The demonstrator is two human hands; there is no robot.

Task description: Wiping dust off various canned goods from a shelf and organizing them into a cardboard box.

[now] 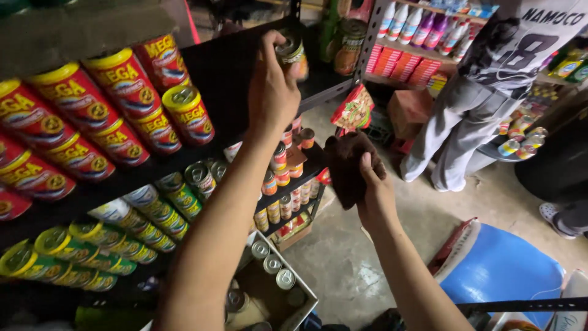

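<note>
Canned good (293, 52), a small tin with a green-and-yellow label, is pinched in the left hand (272, 92) up at the black top shelf (233, 67), while the right hand (373, 196) is closed around a dark brown cloth (348, 165) held lower, near the middle shelves. Gripped only by fingertips at arm's reach, the tin could slip and drop onto the stacked red cans (122, 104) or the open box of tins (272, 276) below. Its far side and label are hidden by fingers, and the shelf's back is too dark to read.
</note>
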